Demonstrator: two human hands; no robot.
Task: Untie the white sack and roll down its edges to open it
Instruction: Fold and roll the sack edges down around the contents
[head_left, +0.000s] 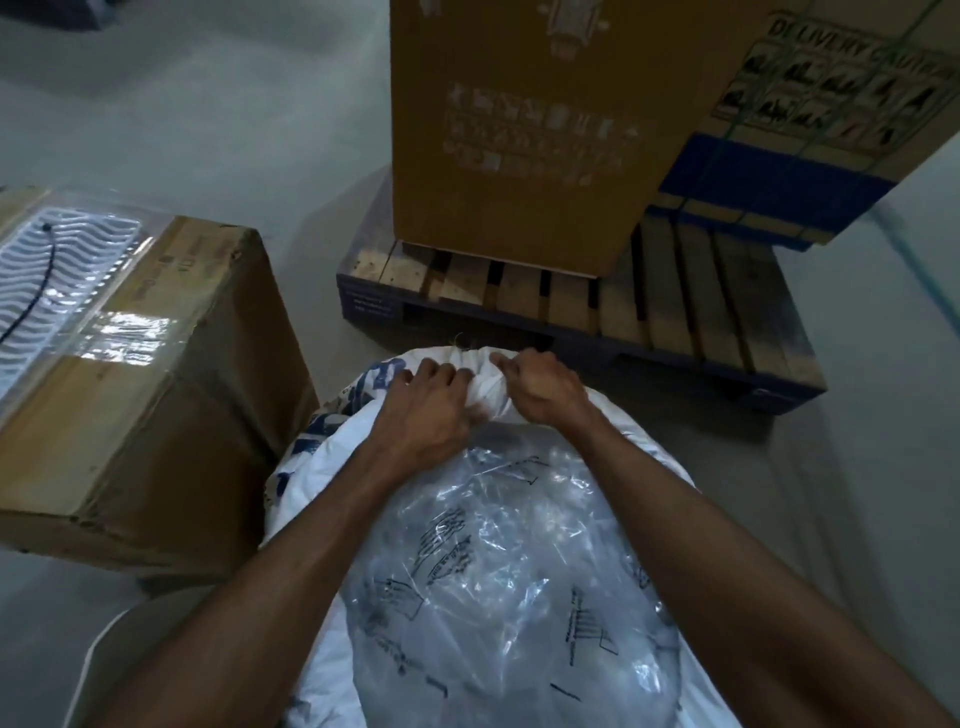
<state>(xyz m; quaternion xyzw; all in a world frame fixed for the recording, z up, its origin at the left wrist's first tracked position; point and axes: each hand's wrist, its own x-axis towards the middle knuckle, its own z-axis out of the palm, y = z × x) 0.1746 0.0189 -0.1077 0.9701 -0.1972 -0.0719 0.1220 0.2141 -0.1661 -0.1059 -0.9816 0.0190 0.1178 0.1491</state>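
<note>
— White woven sack (332, 447) with blue print, where does it stand just now?

— On the grey floor (208, 130), right below me, between the taped brown cardboard box (156, 395) on my left and the blue-edged wooden pallet (623, 312) ahead. Its mouth looks already open: a clear crinkled plastic liner bag (498, 561) with dark printed marks bulges up through the middle.

— So the tie is off?

— I judge so; I see no cord across the mouth, only a few loose fibres at the far rim. The step in hand is the rolling-down of the edge.

— And your grip?

— Both clamped on the far rim. My left hand (431, 410) has its fingers curled over the bunched white cloth; my right hand (540, 384) is fisted on the same fold just beside it, thumb pointing toward the left.

— What does the next move call for?

— Turning that bunched edge outward and down over the sack's far side, then working the hands apart round the rim so the roll comes even. The liner should stay free of the fold, I think, or it will get rolled in with the cloth.

— Anything else near?

— Tall brown cardboard cartons (519, 156) on the pallet, well clear of my hands.
</note>
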